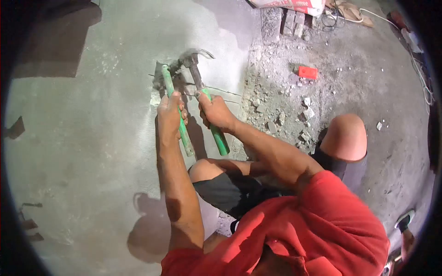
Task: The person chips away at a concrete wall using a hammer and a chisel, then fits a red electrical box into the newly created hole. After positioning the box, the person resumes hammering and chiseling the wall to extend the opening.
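Observation:
My left hand is wrapped round a long green bar-shaped tool, thumb up along its side. The tool's pale upper end lies at a rough, dark recess chipped into the grey wall. Just to the right, my right hand grips a claw hammer by its green handle. The hammer's dark head is up beside the recess, claw pointing right, and overlaps the wall in this view. Straight cut lines run across the wall under the hammer. The bar's working tip is hidden at the recess.
Broken chunks of rubble and dust cover the floor along the wall's foot. A red box-shaped piece lies among them. Farther back are blocks, a printed sack and cables. Another person's foot shows at lower right.

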Motion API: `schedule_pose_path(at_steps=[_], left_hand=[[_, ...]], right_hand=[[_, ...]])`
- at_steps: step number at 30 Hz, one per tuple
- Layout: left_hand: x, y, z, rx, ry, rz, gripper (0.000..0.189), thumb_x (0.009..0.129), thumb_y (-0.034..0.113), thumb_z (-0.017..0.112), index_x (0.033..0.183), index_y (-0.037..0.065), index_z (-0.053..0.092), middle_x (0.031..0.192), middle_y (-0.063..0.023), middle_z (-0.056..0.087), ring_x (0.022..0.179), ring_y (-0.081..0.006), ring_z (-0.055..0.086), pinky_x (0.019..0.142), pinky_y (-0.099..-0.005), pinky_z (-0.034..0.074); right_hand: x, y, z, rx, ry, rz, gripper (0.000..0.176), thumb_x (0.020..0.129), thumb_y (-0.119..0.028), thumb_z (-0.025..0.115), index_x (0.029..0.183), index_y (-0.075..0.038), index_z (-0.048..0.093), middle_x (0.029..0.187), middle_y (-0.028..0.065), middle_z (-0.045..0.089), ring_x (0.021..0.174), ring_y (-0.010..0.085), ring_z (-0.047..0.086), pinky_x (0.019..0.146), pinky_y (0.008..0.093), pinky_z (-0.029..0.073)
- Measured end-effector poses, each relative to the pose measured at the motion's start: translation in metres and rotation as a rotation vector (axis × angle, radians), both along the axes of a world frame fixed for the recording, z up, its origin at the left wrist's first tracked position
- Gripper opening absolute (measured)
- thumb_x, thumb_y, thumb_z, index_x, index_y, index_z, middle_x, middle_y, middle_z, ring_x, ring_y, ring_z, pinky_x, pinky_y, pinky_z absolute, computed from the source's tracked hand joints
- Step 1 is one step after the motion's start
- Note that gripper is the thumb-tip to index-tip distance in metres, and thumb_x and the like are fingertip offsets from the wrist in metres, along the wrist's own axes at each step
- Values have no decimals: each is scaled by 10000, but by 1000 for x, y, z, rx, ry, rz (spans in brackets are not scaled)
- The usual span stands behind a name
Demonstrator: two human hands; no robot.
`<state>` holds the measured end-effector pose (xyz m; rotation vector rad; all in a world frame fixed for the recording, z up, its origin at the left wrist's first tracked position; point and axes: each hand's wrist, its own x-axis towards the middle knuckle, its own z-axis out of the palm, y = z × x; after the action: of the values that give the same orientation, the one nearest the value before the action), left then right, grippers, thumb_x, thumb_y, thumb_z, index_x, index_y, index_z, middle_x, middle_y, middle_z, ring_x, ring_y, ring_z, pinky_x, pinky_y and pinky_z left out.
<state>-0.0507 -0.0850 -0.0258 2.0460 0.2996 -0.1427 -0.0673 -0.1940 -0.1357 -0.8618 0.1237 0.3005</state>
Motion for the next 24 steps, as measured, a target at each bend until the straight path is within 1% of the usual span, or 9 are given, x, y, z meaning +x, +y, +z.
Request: schedule_pose_path(at_steps=[1,3,6,9,12,15,20,23,24], left_hand=[[-11,13,-12,42,22,-7,284,997,338,574,1043,58,572,662,-2,476,492,-96,461,402,-259,378],[-62,44,-64,579,-73,-110,257,1010,291,519,1000,37,555,607,-28,488,467,-139,489,443,-284,420],[-107,9,-62,106,-53,-6,214,1014,257,518,1011,46,553,674,7,510,532,-94,504,488,-259,423],[-90,-34,-15,113,-10,-91,218,1013,263,529,998,46,542,693,28,495,541,-71,479,476,-253,407],[-69,-34,-24,-63,-93,-155,216,1013,265,530,977,52,540,680,35,473,544,-67,465,464,-241,384],[-58,-22,-49,-39,-111,-180,246,994,293,559,967,49,563,685,20,507,553,-77,480,505,-266,404],[-36,-5,-64,-93,-224,-109,312,984,338,559,956,29,586,704,-25,567,587,-124,535,560,-309,440],[-11,0,-54,134,-367,43,464,1001,442,495,967,-10,594,689,-126,577,627,-264,596,601,-404,465],[-8,0,-58,119,-369,53,464,1001,442,495,967,-10,594,689,-126,577,627,-264,596,601,-404,465]], right_hand=[[-7,-3,2,35,27,-37,435,1012,-397,495,784,-30,546,556,74,509,444,175,495,430,348,404],[-9,-9,9,63,28,-59,452,1015,-409,477,755,-44,543,523,60,484,423,174,467,416,343,396],[-27,-22,8,85,-56,-273,530,1007,-528,461,787,-53,535,567,56,514,422,179,497,411,336,407],[-34,-57,39,274,137,-301,522,988,-582,475,840,-84,521,579,19,483,420,159,467,421,330,417],[-39,-110,45,313,162,-345,463,1015,-504,479,842,-76,523,603,14,483,455,150,469,433,309,395],[-57,-168,66,88,103,-443,304,1009,-397,543,883,-121,514,657,-31,446,490,104,427,445,258,385],[-106,-245,80,-2,21,-375,303,989,-423,558,832,-177,476,610,-53,412,453,83,408,433,253,351],[-135,-270,59,-164,-37,-476,285,1016,-437,515,871,-191,519,580,-59,405,406,83,383,417,271,347],[-144,-272,52,-177,-7,-511,302,1020,-432,511,872,-168,518,587,-55,420,407,85,400,412,278,353]])
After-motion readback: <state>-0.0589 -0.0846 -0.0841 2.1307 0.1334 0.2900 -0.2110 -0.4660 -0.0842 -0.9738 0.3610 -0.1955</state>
